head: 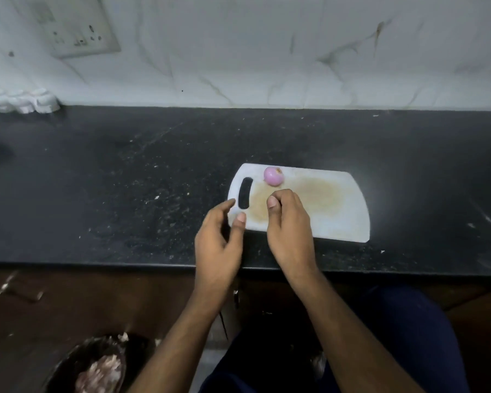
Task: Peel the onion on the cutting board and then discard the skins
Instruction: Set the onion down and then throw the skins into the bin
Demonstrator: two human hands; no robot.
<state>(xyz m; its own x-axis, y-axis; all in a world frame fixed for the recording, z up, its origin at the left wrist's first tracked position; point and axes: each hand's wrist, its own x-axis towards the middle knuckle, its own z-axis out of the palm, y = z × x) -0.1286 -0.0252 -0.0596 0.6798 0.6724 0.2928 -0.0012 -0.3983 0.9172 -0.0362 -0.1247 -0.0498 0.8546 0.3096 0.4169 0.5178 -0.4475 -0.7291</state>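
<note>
A small pink-purple onion (273, 176) lies near the far left corner of a white cutting board (338, 214) with a dark handle slot. Its surface looks smooth and shiny. My right hand (288, 225) hovers over the board just in front of the onion, fingers curled with the thumb against them; whether it holds a bit of skin is hidden. My left hand (220, 239) is at the board's near left corner, fingers spread, empty, thumb tip touching the board's edge. Neither hand touches the onion.
The board sits on a black stone counter (125, 188) against a white marble wall. A dark bin (97, 367) holding onion skins stands on the floor at lower left. A wall socket (80, 29) is at upper left, a white moulded object (20, 100) below it.
</note>
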